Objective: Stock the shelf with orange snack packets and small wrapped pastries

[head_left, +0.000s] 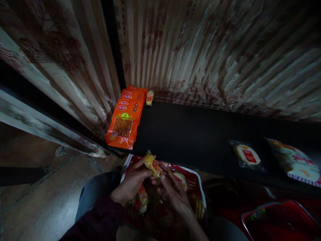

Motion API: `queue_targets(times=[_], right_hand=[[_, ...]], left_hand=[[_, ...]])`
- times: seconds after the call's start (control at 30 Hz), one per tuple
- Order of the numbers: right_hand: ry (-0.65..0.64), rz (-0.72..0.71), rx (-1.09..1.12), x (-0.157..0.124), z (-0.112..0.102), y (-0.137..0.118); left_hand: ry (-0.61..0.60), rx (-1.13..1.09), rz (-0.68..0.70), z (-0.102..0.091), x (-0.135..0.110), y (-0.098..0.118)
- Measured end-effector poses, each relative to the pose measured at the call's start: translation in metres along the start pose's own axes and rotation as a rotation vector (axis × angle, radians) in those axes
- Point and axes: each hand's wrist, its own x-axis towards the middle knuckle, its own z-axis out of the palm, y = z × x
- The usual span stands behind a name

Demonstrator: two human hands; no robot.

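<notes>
Both my hands hold a small yellow snack packet [152, 165] in clear wrap with an orange-red label. My left hand [134, 182] grips its left side, and my right hand [174, 192] has its thumb and fingers on the lower right end. Beneath them is a red basket [198, 177] with a white rim, holding several wrapped snacks, among them a round packet [181, 180] and an orange-labelled packet [142, 198]. A similar small yellow packet [149, 98] stands on the black shelf [185, 130] at the back, beside a row of orange snack bags [124, 120].
On the shelf's right lie a round wrapped cake [247, 154] and a white snack bag [296, 162]. Another red basket [281, 221] sits at lower right. Printed curtains [200, 50] hang behind and at left, with a dark post [114, 43] at the corner.
</notes>
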Motion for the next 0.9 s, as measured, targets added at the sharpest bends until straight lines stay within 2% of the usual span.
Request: queue_targets(times=[0.17,0.33,0.53,0.77,0.9], right_hand=[[0.112,-0.057,-0.021,0.002,-0.004,-0.006],[0.123,-0.112,-0.087,0.000,-0.005,-0.018],[0.114,-0.111,-0.112,-0.001,-0.001,-0.018],[-0.013,-0.059,-0.043,0.002,0.010,-0.019],[0.041,-0.102,-0.041,0.006,0.016,-0.013]], left_hand=[[-0.150,-0.083,0.024,-0.005,0.003,0.003],[-0.143,-0.125,0.028,-0.009,0.005,0.005],[0.016,-0.095,0.074,-0.005,0.008,0.003],[0.277,-0.010,0.109,0.005,0.015,0.003],[0.294,-0.017,0.118,0.007,0.014,0.009]])
